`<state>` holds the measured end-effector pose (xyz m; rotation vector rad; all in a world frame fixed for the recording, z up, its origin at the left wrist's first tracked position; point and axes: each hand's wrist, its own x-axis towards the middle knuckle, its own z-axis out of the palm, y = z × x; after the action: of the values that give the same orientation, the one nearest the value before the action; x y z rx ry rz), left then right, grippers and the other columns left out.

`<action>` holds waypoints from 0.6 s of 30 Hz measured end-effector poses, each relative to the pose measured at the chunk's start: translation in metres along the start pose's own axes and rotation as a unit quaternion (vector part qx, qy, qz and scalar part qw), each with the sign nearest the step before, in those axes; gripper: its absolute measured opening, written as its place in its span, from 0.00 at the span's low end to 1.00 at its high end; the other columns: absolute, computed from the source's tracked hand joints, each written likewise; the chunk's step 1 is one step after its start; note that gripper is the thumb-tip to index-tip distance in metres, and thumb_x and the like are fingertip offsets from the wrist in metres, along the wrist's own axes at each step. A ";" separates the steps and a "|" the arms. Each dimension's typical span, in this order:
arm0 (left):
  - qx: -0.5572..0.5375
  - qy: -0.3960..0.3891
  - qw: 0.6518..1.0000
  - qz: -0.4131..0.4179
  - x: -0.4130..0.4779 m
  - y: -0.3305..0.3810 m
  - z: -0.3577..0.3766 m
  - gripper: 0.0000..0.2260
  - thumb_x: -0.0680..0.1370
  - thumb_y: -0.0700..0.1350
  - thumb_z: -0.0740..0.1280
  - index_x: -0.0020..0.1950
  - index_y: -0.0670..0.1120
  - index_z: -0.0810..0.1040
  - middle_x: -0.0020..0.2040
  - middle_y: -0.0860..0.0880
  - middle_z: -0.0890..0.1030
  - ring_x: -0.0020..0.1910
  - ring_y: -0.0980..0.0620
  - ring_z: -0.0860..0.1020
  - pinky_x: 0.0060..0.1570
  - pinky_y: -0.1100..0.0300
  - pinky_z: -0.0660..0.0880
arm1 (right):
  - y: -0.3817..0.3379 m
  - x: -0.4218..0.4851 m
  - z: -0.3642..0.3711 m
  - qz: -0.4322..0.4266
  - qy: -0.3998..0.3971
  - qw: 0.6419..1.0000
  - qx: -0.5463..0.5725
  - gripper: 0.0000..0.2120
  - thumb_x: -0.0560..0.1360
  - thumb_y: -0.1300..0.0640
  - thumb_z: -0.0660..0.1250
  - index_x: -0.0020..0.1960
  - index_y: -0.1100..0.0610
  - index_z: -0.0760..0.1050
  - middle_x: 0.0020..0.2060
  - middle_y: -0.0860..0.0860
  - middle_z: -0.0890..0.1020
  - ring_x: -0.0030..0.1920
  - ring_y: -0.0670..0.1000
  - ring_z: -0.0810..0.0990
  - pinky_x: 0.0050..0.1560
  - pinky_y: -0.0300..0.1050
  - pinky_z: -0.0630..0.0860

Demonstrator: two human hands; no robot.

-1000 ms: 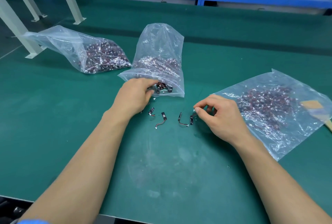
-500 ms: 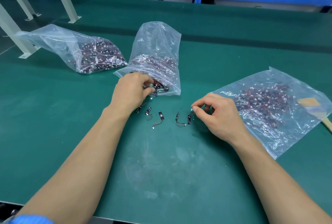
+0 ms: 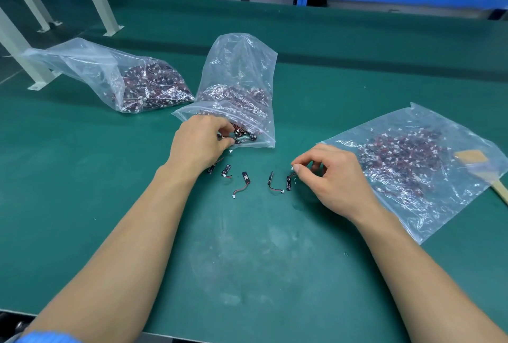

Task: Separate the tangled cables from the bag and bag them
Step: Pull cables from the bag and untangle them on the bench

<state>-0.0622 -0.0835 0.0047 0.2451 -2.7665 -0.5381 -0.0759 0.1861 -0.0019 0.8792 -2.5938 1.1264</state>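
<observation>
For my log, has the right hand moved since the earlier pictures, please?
No: the right hand stays beside the flat bag's left corner, pinching a cable.

Bright, even overhead light falls on the green bench (image 3: pixel 82 205). Shadows under the left hand (image 3: pixel 198 144) and right hand (image 3: pixel 335 177) are soft and faint. White glare streaks the clear centre bag (image 3: pixel 242 68) and right bag (image 3: pixel 428 205). Wide-angle distortion stretches the forearms (image 3: pixel 123 260) toward the bottom edge. Focus is sharpest at frame centre.
</observation>
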 end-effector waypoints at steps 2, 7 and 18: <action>0.002 -0.010 1.000 -0.002 -0.001 0.001 0.000 0.07 0.75 0.49 0.75 0.52 0.54 0.84 0.37 0.60 0.77 0.46 0.50 0.78 0.43 0.56 0.74 | 0.000 0.000 0.000 -0.001 0.000 1.000 -0.001 0.05 0.74 0.61 0.74 0.41 0.52 0.84 0.31 0.37 0.75 0.37 0.44 0.74 0.39 0.31 0.65; 0.020 -0.008 1.000 -0.004 -0.003 0.004 -0.003 0.06 0.77 0.47 0.72 0.52 0.57 0.84 0.46 0.58 0.84 0.50 0.51 0.80 0.45 0.54 0.76 | 0.000 0.000 0.000 0.000 -0.004 1.000 0.001 0.05 0.74 0.60 0.74 0.41 0.52 0.83 0.32 0.38 0.76 0.36 0.44 0.74 0.40 0.34 0.66; 0.002 0.011 0.998 0.058 -0.009 0.004 -0.013 0.10 0.81 0.41 0.66 0.58 0.52 0.83 0.52 0.50 0.84 0.56 0.45 0.78 0.49 0.50 0.75 | 0.001 0.000 0.001 0.003 -0.006 1.000 0.005 0.05 0.74 0.60 0.74 0.41 0.52 0.83 0.33 0.40 0.77 0.37 0.45 0.74 0.40 0.36 0.66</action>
<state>-0.0502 -0.0827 0.0153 0.0912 -2.7413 -0.4965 -0.0762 0.1862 -0.0030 0.8833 -2.6037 1.1407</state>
